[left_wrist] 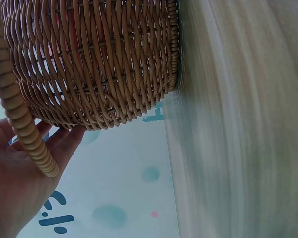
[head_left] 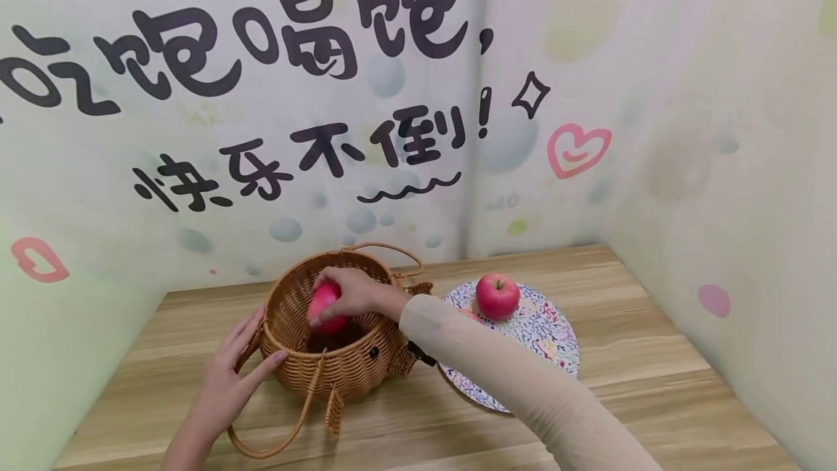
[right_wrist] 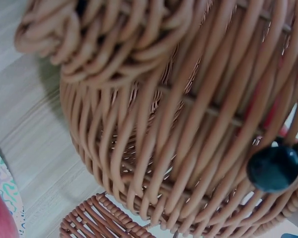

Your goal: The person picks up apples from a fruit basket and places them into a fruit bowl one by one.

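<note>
A round wicker basket [head_left: 320, 373] with a black bead eye [right_wrist: 273, 167] and small woven fins stands on the table. Inside its opening, my right hand [head_left: 356, 293] grips a red apple [head_left: 325, 304] between thumb and fingers. My left hand [head_left: 229, 376] rests against the basket's left side, its thumb at the near rim. In the left wrist view the fingertips of the left hand [left_wrist: 27, 173] touch the woven wall with the fingers stretched out. The right wrist view shows the basket's outer wall but not the right hand.
Right of the basket, a second red apple [head_left: 498, 296] sits on a round, colourfully patterned mat [head_left: 549, 340], partly covered by the right sleeve [head_left: 497, 362]. One basket handle [head_left: 288, 442] hangs toward the front; the other [head_left: 392, 247] leans back. Printed walls enclose the wooden table [head_left: 641, 355].
</note>
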Demonstrator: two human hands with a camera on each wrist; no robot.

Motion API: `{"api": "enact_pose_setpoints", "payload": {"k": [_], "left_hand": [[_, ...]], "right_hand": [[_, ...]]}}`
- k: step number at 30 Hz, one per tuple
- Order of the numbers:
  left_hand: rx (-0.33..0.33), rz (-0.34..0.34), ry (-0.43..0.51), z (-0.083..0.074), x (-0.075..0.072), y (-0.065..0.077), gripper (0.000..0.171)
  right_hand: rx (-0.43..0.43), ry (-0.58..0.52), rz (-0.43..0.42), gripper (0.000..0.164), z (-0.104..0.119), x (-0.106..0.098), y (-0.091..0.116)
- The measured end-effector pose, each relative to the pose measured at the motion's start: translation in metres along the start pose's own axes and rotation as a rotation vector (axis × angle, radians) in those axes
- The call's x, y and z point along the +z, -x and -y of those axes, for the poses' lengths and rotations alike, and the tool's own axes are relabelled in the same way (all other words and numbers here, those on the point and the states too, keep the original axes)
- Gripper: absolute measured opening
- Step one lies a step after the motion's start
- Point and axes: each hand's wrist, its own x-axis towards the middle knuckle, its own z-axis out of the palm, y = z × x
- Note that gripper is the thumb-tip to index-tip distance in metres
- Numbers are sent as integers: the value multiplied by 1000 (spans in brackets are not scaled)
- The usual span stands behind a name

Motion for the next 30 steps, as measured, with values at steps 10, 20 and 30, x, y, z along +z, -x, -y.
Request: {"api": "enact_pose_setpoints", "payload": {"k": [10, 20, 30], "left_hand": [[-7, 2, 1, -1, 0, -1, 76], [-1, -3, 0, 0, 0, -1, 76], [2, -9, 1, 0, 0, -1, 76]], "right_hand": [[-6, -27, -7, 55, 1, -4, 0], [0, -48, -16, 55, 5, -9, 2], [7, -50, -29, 55, 9, -12, 3]]}}
